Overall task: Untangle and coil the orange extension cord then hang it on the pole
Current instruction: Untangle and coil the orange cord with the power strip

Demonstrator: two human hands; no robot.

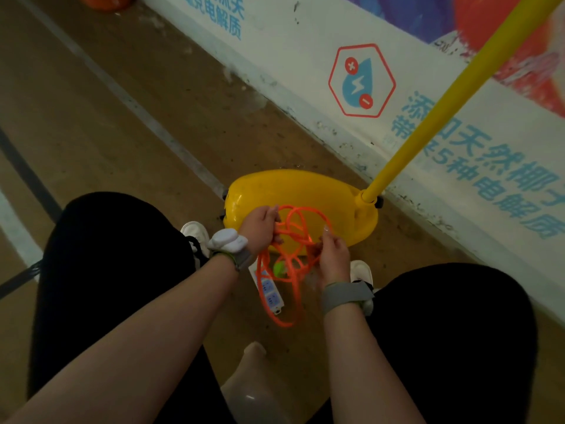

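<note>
The orange extension cord (295, 228) hangs in tangled loops between my hands, over the yellow base. My left hand (261, 228) grips several strands at the upper left of the tangle. My right hand (333, 255) pinches a strand at the tangle's lower right. Lower loops drop to the floor around the white power strip (270, 293), which lies flat between my feet. The yellow pole (452, 99) rises at a slant from its yellow base (305, 191) toward the upper right.
A white wall with printed blue lettering (351, 41) runs diagonally behind the base. My knees in black trousers flank the cord, white shoes below them. A pale stool edge (253, 377) shows under me. An orange object (104, 0) sits at the far top left.
</note>
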